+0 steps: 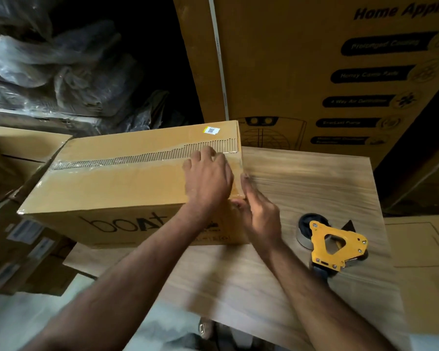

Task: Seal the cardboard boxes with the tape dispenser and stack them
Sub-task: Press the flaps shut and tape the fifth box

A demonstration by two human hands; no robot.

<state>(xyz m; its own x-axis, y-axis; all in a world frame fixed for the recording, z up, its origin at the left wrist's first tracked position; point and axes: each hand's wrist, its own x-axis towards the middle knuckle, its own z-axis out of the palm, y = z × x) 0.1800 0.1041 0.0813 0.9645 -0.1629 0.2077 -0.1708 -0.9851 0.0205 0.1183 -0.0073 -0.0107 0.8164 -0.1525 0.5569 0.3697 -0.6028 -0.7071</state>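
A long brown cardboard box (pixel 117 183) printed "boat" lies on the wooden table (pixel 314 178), with clear tape along its top seam. My left hand (pixel 208 176) lies flat on the right end of the lid, fingers pressing on the tape. My right hand (pixel 259 214) is against the box's right end face, fingers straight and blurred, at the corner where the tape folds over. The yellow tape dispenser (pixel 332 244) lies on the table to the right of the hands, untouched.
A tall printed appliance carton (pixel 327 67) stands behind the table. An open cardboard box (pixel 15 153) and more labelled cartons (pixel 23 249) sit at the left. Plastic-wrapped bundles (pixel 48 59) fill the dark back left. A flat carton (pixel 421 249) is at the right.
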